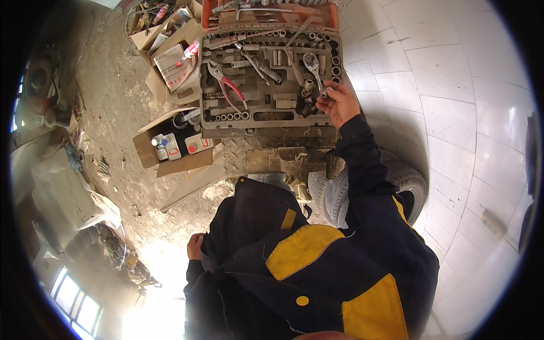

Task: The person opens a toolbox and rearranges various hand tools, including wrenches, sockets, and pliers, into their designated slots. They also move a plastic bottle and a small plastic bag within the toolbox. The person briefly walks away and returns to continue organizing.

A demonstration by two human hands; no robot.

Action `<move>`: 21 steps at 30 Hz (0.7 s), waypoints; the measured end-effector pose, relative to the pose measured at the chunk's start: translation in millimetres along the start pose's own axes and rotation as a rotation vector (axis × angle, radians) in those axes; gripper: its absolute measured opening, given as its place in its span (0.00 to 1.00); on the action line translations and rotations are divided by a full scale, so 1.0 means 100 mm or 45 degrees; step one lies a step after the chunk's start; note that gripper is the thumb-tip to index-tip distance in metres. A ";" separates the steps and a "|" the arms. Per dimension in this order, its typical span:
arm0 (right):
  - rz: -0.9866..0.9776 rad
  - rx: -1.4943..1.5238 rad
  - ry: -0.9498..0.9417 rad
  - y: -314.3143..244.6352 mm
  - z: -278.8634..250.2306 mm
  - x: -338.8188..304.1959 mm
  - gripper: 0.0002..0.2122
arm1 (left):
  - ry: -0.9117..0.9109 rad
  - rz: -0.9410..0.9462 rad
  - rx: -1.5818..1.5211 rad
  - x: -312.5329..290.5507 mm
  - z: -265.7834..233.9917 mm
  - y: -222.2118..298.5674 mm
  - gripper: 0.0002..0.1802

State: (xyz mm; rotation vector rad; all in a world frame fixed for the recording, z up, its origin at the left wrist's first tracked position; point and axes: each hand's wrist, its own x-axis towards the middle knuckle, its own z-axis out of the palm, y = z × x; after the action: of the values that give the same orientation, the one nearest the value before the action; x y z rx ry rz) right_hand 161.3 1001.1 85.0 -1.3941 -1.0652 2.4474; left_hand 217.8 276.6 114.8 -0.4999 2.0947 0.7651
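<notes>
My right hand (340, 105) reaches to the right edge of an open, dirty socket set case (272, 123). Its fingers are closed round the handle end of a ratchet wrench (311, 62), whose round head points away from me. Loose sockets (307, 88) sit just left of those fingers. Pliers with red grips (228, 85) lie across the left part of the case, and more metal tools lie over its middle. Low beside my body hangs my left hand (195, 247), away from the case; its fingers are mostly hidden by the dark jacket.
A red tool tray (334, 17) adjoins the case's far side. Left of it stand cardboard boxes (152, 44), one carton (148, 148) holding white bottles (169, 146). Tyres (405, 180) stand under my right arm. White tiles (447, 116) cover the right side; dirty floor lies left.
</notes>
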 end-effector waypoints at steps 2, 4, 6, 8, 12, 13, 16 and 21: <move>-0.019 -0.009 0.003 0.01 0.01 -0.03 0.11 | -0.002 0.038 0.010 -0.03 0.00 0.02 0.13; -0.025 -0.014 0.015 0.02 0.02 -0.05 0.11 | 0.001 0.043 0.006 -0.04 0.01 0.04 0.13; -0.030 -0.005 0.005 0.04 0.02 -0.06 0.11 | 0.012 0.067 -0.003 -0.05 0.01 0.04 0.14; -0.022 0.007 -0.010 0.06 0.03 -0.06 0.10 | -0.006 0.074 -0.054 -0.05 0.02 0.03 0.14; -0.026 -0.010 -0.087 0.11 0.02 -0.04 0.08 | -0.006 0.061 0.026 -0.05 0.00 0.00 0.14; -0.054 -0.017 -0.113 0.11 0.02 -0.03 0.08 | -0.012 0.065 0.010 -0.05 0.01 -0.01 0.14; -0.100 -0.050 -0.132 0.13 0.06 -0.05 0.08 | -0.013 0.059 -0.014 -0.04 0.03 -0.02 0.13; -0.118 -0.103 -0.171 0.11 0.15 -0.09 0.08 | 0.008 0.041 -0.006 -0.04 0.07 -0.12 0.13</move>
State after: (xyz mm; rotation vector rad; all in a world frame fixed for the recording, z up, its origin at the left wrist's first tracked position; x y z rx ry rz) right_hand 156.9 981.2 89.1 -1.1861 -1.2407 2.4863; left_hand 231.3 272.7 110.9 -0.4725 2.1118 0.7884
